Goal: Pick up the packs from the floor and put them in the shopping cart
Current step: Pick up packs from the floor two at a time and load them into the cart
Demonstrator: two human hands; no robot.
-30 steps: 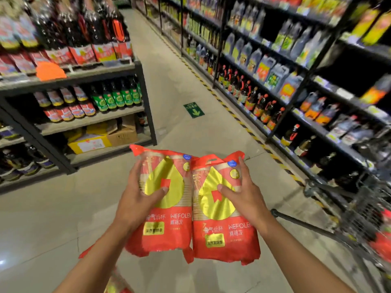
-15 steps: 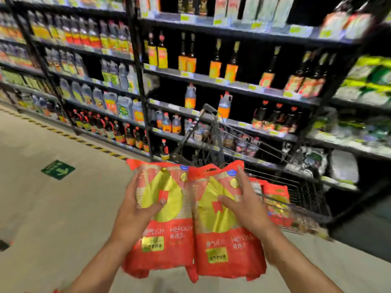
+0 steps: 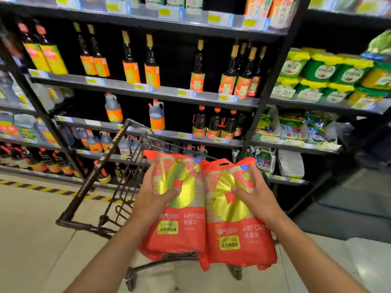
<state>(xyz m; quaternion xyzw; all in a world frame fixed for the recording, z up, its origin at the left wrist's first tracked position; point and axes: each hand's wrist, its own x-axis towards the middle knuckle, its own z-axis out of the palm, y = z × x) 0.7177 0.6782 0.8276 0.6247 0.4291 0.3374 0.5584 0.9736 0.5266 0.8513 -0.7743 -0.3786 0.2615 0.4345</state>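
One shopping cart stands directly beneath and beyond both hands. Two red packs, side by side and touching, are held over its basket: left hand grasps one, right hand the other. Recommended: lower both level before releasing, clear of the rim.

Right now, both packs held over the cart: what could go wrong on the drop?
1. The left hand and right hand each grip one pack, left pack and right pack, by the front face only; the glossy film could slip early.
2. The packs hide most of the cart basket, so the release is partly blind and a pack might catch the rim or fall outside.
3. The cart stands close to the bottles on the shelf; a hard drop might nudge it into them.
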